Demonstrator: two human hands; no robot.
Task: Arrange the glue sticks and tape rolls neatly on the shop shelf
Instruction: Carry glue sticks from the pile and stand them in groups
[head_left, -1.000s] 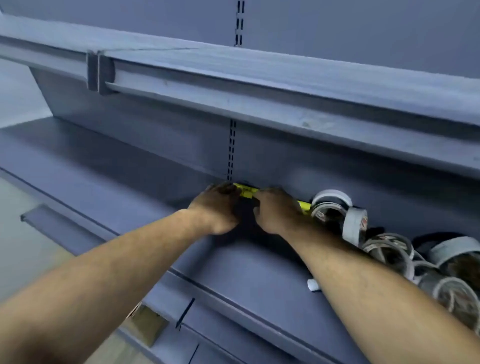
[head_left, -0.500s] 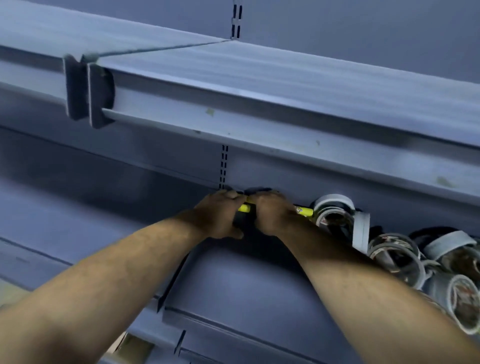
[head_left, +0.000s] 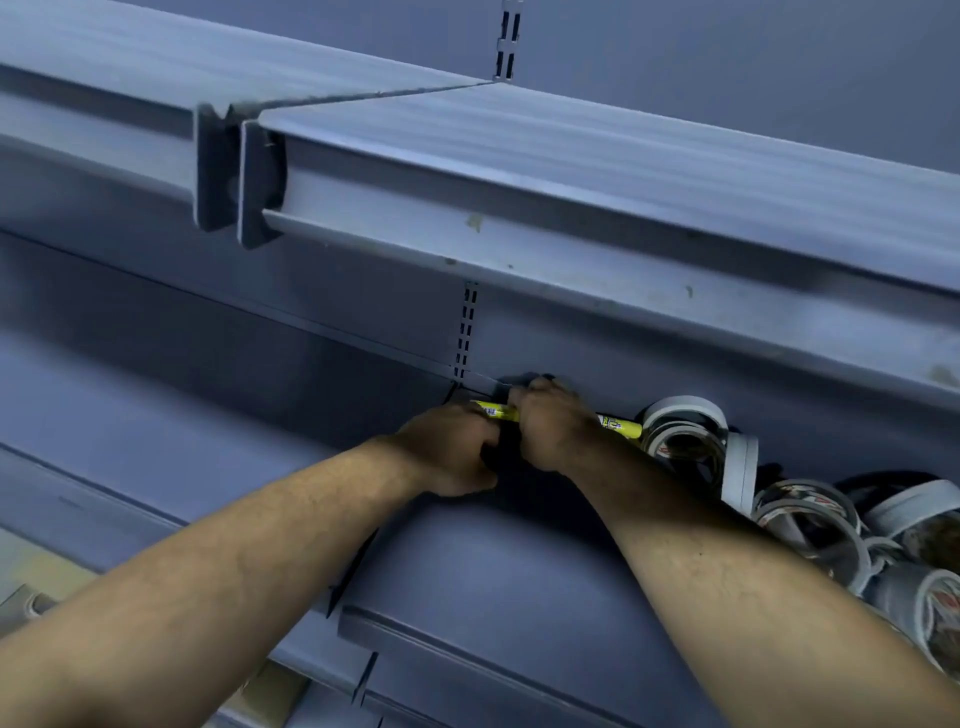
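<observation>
L hand (head_left: 452, 452) & R hand (head_left: 550, 428) still grip the glue sticks (head_left: 621, 426) at the shelf (head_left: 493, 571) back. Tape rolls (head_left: 685, 436) not done yet.

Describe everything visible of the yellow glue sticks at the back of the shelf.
The glue sticks are slim, bright yellow, glossy like plastic, with small dark print. They lie flat along the back of the shelf. The left hand and right hand curl over the middle, hiding it. The right end stops beside the tape rolls; how many sticks there are is unclear.
</observation>
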